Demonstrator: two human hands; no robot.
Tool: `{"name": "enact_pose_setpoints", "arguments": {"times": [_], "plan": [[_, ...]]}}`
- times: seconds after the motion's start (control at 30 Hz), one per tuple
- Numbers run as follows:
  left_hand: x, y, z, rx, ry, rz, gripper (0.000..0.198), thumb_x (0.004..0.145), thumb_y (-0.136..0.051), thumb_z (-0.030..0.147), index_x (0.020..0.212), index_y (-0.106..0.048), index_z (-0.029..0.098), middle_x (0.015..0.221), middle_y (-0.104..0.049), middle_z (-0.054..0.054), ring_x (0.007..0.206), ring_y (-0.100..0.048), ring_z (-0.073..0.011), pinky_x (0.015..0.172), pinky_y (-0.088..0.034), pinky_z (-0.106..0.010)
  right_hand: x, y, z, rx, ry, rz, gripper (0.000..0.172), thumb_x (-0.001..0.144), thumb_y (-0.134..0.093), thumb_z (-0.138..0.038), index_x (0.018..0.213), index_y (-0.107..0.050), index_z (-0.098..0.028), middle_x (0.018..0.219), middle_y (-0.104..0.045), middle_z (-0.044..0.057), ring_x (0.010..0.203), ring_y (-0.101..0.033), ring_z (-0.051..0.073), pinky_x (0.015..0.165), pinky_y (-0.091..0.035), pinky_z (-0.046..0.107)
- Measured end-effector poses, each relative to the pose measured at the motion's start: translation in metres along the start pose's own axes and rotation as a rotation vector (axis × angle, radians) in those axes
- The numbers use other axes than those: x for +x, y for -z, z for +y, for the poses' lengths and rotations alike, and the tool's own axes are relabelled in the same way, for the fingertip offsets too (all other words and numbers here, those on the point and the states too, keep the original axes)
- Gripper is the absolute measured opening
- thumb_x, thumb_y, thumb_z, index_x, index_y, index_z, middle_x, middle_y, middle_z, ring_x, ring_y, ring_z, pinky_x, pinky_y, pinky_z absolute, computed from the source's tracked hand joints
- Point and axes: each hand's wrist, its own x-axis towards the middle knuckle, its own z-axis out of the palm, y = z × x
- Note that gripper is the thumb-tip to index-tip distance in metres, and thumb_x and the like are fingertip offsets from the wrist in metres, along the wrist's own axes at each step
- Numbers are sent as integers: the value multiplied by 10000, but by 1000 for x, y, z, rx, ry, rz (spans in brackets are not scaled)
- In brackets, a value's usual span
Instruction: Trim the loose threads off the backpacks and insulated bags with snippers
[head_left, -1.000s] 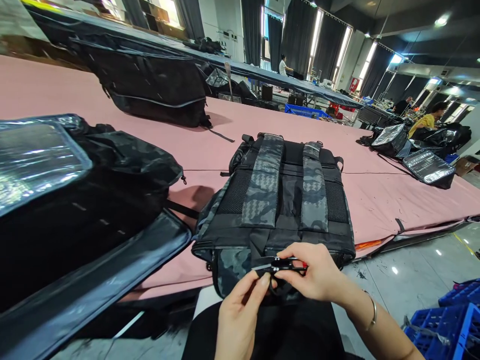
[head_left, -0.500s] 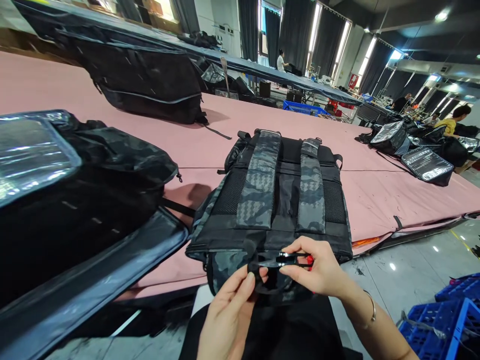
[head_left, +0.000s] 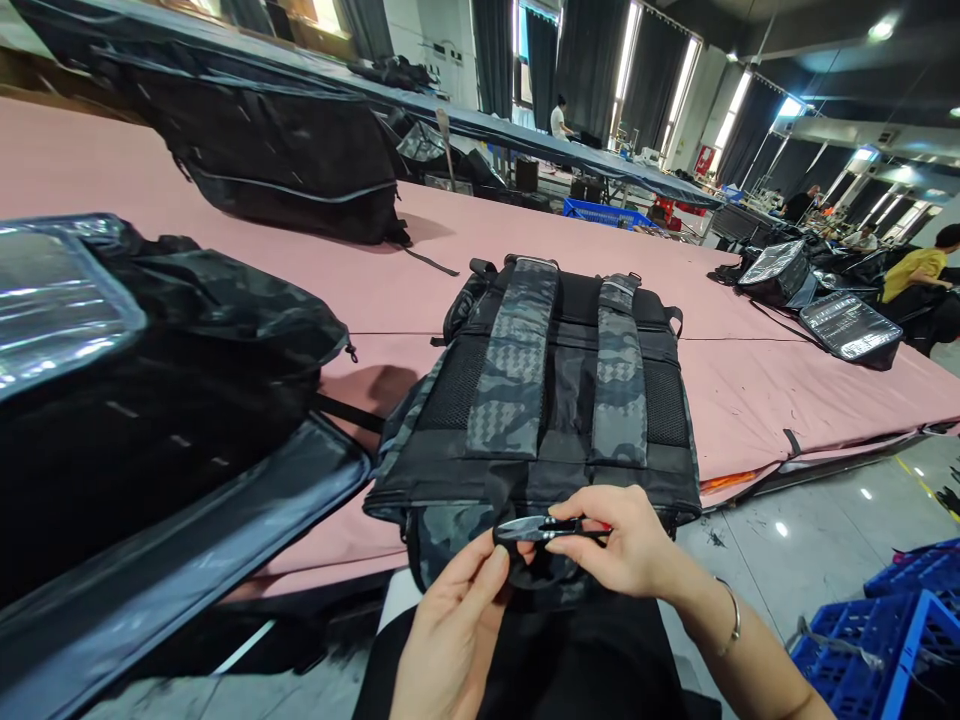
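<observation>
A black and grey camouflage backpack (head_left: 565, 390) lies on the pink-covered table, its two shoulder straps facing up and its near end at the table's edge. My left hand (head_left: 463, 605) pinches a black webbing strap (head_left: 509, 487) at that near end. In my right hand (head_left: 626, 540) is a pair of thread snips (head_left: 525, 528) with red on the handle, held between thumb and fingers. The blades point left and reach the webbing by my left fingertips. Whether they touch the webbing I cannot tell.
On the left lies an open bag (head_left: 187, 400) with a silver lining. A black bag (head_left: 285, 150) stands farther back on the pink table (head_left: 750, 400). Silver-lined bags (head_left: 851, 325) lie at the right, near a person in yellow (head_left: 916, 275). Blue crates (head_left: 862, 650) stand on the floor.
My right hand has moved the snips slightly left, and their blades now show plainly against the webbing by my left fingers. The person in yellow has shifted right.
</observation>
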Motion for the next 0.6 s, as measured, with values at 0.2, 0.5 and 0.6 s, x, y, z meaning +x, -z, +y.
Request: {"name": "enact_pose_setpoints", "arguments": {"times": [0.2, 0.5, 0.6], "plan": [[-2, -5, 4, -3, 27, -20, 499, 473, -881, 398, 888, -711, 181, 928, -683, -41, 977, -581, -206, 899, -452, -268, -4, -1, -1, 73, -42, 74, 189, 864, -598, -345, 917, -647, -170, 810, -683, 39, 677, -627, 128, 545, -463, 183], [1, 0, 0, 199, -48, 122, 630, 436, -854, 505, 939, -650, 184, 945, -656, -59, 1025, -570, -268, 1000, -396, -403, -7, 20, -8, 91, -128, 304, 160, 826, -636, -331, 846, -656, -174, 760, -670, 25, 579, -579, 110, 511, -445, 189], [-7, -3, 2, 474, -442, 252, 578, 598, -763, 513, 1070, -603, 219, 1082, -604, -64, 1036, -554, -252, 1007, -386, -421, -26, 34, -9, 152, -288, 571, 157, 809, -661, -324, 865, -641, -178, 724, -637, 5, 583, -566, 111, 528, -452, 191]]}}
